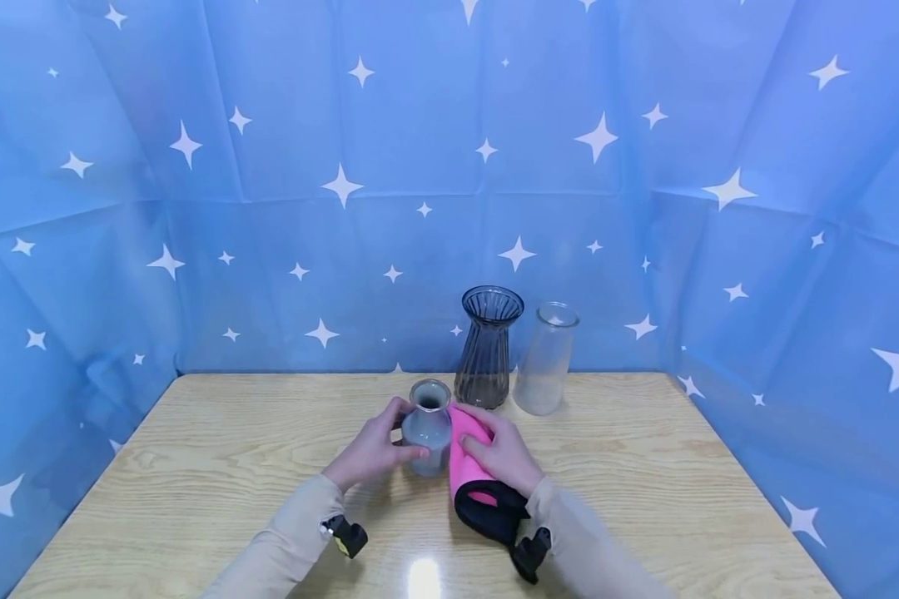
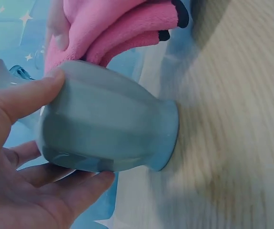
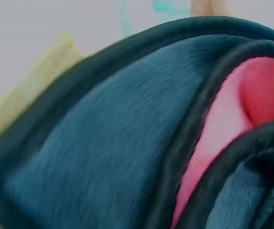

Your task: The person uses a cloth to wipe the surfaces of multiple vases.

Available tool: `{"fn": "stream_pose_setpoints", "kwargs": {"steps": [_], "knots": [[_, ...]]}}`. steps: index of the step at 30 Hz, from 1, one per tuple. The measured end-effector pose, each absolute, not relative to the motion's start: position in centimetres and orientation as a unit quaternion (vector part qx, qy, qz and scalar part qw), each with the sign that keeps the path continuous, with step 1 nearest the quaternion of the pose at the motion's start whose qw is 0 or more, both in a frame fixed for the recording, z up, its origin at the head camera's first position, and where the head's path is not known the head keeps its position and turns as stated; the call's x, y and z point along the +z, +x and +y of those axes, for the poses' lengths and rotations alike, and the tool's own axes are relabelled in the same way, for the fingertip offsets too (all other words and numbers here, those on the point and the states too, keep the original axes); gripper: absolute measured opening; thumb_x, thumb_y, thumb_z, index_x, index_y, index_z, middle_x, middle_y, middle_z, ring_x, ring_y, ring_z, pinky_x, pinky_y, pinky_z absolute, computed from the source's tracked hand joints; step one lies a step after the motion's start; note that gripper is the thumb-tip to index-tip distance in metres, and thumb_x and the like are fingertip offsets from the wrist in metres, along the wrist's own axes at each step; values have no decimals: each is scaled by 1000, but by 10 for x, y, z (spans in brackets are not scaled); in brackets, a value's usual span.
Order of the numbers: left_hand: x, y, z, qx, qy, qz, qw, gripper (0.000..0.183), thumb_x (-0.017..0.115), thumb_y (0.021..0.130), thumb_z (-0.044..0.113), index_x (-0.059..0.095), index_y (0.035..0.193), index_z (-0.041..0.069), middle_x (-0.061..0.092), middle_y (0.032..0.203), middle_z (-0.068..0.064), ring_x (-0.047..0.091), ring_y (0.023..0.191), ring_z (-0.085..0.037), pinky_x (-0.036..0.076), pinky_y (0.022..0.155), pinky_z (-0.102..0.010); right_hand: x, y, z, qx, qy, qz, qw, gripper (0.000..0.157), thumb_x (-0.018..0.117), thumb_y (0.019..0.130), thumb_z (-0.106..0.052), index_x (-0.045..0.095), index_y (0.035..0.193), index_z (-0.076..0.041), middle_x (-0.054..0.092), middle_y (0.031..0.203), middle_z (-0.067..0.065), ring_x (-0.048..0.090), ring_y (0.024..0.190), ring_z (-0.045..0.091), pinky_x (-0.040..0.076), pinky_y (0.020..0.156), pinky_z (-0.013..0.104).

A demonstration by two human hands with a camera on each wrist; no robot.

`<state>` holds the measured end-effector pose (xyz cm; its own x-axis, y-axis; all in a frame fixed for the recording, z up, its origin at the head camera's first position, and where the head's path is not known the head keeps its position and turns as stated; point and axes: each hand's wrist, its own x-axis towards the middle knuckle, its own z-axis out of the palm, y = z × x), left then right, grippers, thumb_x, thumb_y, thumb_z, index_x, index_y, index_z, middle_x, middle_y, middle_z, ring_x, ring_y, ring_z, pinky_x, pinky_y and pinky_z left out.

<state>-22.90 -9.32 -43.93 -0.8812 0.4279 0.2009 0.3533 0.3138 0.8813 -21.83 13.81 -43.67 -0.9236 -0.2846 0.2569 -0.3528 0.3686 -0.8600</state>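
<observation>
Left hand (image 1: 373, 447)'s got a grip on a glossy greyish-blue, round-bellied vase (image 1: 428, 431), upright between both hands. Right hand (image 1: 504, 450)'s holding a folded pink cloth with black edging (image 1: 464, 462) right beside it. Just past the right hand, a dark ribbed glass vase (image 1: 483, 366) and a clear glass vase (image 1: 543, 370) stand on the wooden table (image 1: 644, 474).

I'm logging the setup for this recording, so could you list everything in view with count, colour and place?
grey vase: 1, grey, in the left hand
cloth: 1, pink and black, in the right hand, beside the grey vase
dark glass vase: 1, smoky grey, behind the cloth
clear glass vase: 1, colourless, right of the dark glass vase
table: 1, light wood, under the vases
backdrop: blue with white stars, behind and at both sides
wrist devices: 2, black, one per wrist
sleeves: 2, beige, one per arm
left hand: 1, bare, gripping the grey vase
right hand: 1, bare, holding the cloth
</observation>
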Motion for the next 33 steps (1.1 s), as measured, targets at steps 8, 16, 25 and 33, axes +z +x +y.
{"fn": "stream_pose_setpoints", "kwargs": {"steps": [8,16,25,33], "knots": [[-434,-231,-93,546,267,790,73,48,74,85,7,44,122,2,50,131,-20,43,127,-42,46,97,-51,-423,-217,133,415,249,-870,97,49,66,84,-4,59,132,-4,60,113,10,56,87,19,49,71,29],[-433,-232,-94,492,289,817,81,57,68,89,11,41,138,4,46,139,-20,41,130,-39,38,103,-56,-418,-221,134,617,183,-765,4,46,61,93,-8,54,138,-9,55,133,12,55,107,21,47,87,28],[-429,-218,-85,465,178,867,-6,64,76,83,25,46,131,-4,50,125,-23,52,112,-38,49,89,-49,-410,-223,137,687,169,-707,-6,47,56,98,-14,45,144,-10,48,142,11,51,119,23,45,93,26],[-431,-211,-73,472,145,869,-35,49,79,82,16,52,119,-2,57,110,-15,58,98,-31,54,79,-42,-419,-225,134,646,186,-740,-20,45,54,99,-13,47,143,-7,51,139,15,55,111,20,45,90,25]]}}
